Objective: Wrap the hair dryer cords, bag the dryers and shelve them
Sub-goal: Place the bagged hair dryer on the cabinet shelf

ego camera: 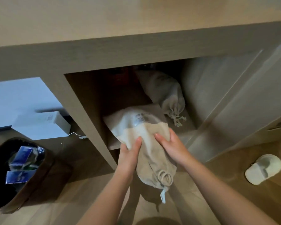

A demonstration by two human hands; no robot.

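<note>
Holding a cloth drawstring bag (146, 143) in both hands, you have it partway inside an open cabinet compartment (91, 95) beneath a countertop. Your left hand (130, 156) grips the bag's left side and your right hand (172, 146) grips its right side, with the fingers of both curled into the pale fabric.

The bag's long axis runs away from you into the compartment, leaning slightly left. Its rounded far end rests on the shelf board (111, 145). Its gathered mouth points back toward you and downward, hanging past the shelf's front edge above the wooden floor, with a looped drawstring (165, 176) and a small white tag at the tip. Dark printing shows near the bag's far end but is too blurred to read. The cloth hides whatever is inside.

A second bag (165, 93) lies deeper in the same compartment, to the right. Its long axis runs front to back and its knotted mouth faces the front. The cabinet door (225, 98) stands open on the right.

To the left, a white box (42, 125) carries a small label that cannot be read. A dark waste bin (0, 159) at lower left holds blue packaging with no legible writing. A pale slipper (263, 169) lies on the floor at right.
</note>
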